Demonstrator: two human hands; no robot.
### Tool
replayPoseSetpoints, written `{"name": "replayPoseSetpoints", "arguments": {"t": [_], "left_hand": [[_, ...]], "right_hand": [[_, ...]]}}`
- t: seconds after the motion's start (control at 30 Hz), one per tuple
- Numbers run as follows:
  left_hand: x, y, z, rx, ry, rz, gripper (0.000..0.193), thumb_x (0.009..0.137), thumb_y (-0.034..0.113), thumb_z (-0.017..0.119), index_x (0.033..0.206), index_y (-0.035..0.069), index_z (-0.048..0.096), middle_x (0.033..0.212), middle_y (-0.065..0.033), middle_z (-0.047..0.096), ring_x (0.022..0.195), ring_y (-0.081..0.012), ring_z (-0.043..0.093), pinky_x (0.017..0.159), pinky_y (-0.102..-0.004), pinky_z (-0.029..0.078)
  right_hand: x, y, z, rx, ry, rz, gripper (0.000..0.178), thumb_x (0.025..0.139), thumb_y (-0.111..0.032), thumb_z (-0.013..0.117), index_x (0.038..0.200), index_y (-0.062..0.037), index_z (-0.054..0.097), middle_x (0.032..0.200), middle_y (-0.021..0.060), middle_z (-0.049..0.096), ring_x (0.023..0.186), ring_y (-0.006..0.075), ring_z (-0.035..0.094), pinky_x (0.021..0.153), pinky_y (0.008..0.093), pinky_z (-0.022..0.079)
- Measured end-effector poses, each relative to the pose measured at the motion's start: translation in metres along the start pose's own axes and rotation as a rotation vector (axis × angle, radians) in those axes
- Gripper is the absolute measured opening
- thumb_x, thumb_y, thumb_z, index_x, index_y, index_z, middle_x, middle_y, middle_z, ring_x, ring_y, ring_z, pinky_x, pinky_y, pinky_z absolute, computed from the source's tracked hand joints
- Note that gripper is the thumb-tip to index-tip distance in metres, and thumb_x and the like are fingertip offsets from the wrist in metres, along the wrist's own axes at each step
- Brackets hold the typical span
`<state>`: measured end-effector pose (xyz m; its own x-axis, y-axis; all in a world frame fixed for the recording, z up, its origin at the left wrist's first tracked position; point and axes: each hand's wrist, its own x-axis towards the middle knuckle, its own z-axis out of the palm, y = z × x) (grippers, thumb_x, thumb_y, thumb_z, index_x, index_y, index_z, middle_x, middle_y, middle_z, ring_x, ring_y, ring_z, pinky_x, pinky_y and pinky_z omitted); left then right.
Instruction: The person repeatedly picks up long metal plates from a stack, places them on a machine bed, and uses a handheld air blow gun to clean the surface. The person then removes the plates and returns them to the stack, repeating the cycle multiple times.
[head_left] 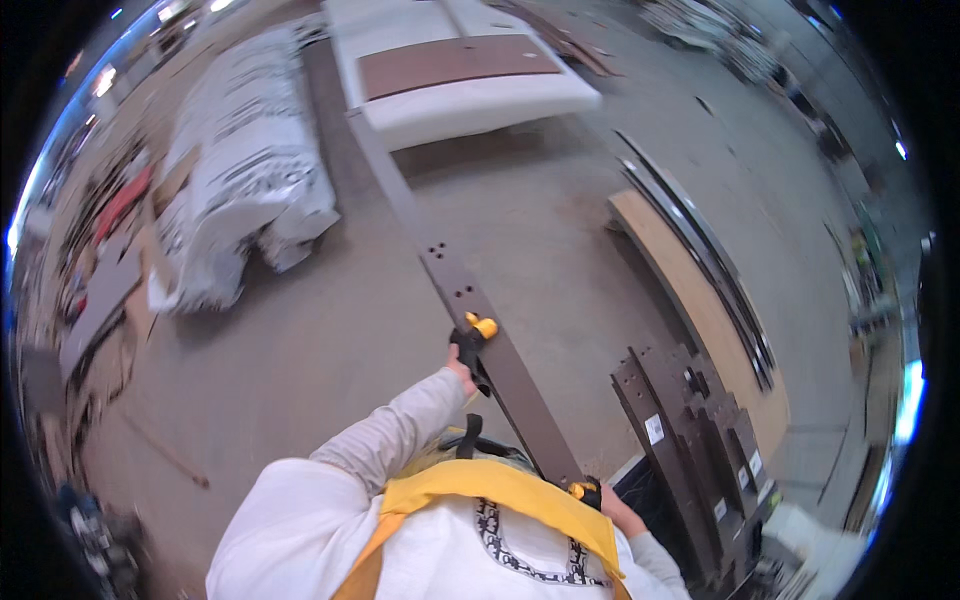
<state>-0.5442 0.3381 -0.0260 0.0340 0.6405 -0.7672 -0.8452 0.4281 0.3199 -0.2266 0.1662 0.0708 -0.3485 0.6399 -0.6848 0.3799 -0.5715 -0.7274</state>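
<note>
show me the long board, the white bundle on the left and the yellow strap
Long board (450,271): head view, flat face between two groups of holes.
White bundle (252,135): head view, top of its wrapping.
Yellow strap (500,475): head view, middle of the band.

Grey flr (300,370): thin stick (165,452) lying at 8 o'clock. White-topped tbl (490,112) at 12 w/ brn panel (455,67) flat on it. Tan brd (690,297) at 3 w/ dk strips (722,300) lengthwise on top.
</note>
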Motion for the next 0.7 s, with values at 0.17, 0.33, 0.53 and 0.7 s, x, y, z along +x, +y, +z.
{"name": "replayPoseSetpoints", "arguments": {"t": [0.17, 0.33, 0.53, 0.7], "left_hand": [[0.055, 0.073, 0.068, 0.014, -0.321, 0.000, 0.032, 0.084, 0.034, 0.055, 0.106, 0.011, 0.055, 0.099, -0.0046, 0.060, 0.089, -0.0209, 0.059, 0.081, -0.0375, 0.047], [0.110, 0.117, 0.139, 0.137, -0.311, -0.158, 0.028, 0.077, 0.034, 0.064, 0.094, 0.014, 0.056, 0.087, -0.0031, 0.059, 0.083, -0.0207, 0.058, 0.076, -0.0401, 0.049], [0.180, 0.190, 0.187, 0.189, -0.212, -0.110, 0.031, 0.076, 0.043, 0.061, 0.093, 0.016, 0.057, 0.090, -0.0020, 0.061, 0.084, -0.0233, 0.058, 0.076, -0.0445, 0.049], [0.251, 0.247, 0.203, 0.205, -0.219, -0.079, 0.041, 0.075, 0.051, 0.057, 0.095, 0.015, 0.058, 0.090, -0.0033, 0.062, 0.085, -0.0257, 0.059, 0.073, -0.0437, 0.049]], "right_hand": [[0.034, -0.068, -0.014, -0.077, 0.162, 0.065, 0.024, 0.079, -0.023, 0.062, 0.094, -0.0040, 0.060, 0.083, 0.0009, 0.060, 0.076, 0.0107, 0.051, 0.071, 0.0277, 0.041], [0.076, -0.149, -0.042, -0.184, 0.242, 0.206, 0.031, 0.080, -0.030, 0.060, 0.093, -0.0014, 0.060, 0.079, 0.0080, 0.061, 0.075, 0.0147, 0.054, 0.067, 0.0315, 0.043], [0.174, -0.229, -0.106, -0.197, 0.070, 0.263, 0.042, 0.076, -0.037, 0.060, 0.090, 0.0026, 0.059, 0.080, 0.0150, 0.061, 0.074, 0.0250, 0.058, 0.064, 0.0366, 0.045], [0.249, -0.315, -0.188, -0.499, -0.015, 0.148, 0.043, 0.076, -0.035, 0.056, 0.095, 0.0040, 0.058, 0.090, 0.0212, 0.061, 0.084, 0.0328, 0.058, 0.072, 0.0404, 0.045]]}}
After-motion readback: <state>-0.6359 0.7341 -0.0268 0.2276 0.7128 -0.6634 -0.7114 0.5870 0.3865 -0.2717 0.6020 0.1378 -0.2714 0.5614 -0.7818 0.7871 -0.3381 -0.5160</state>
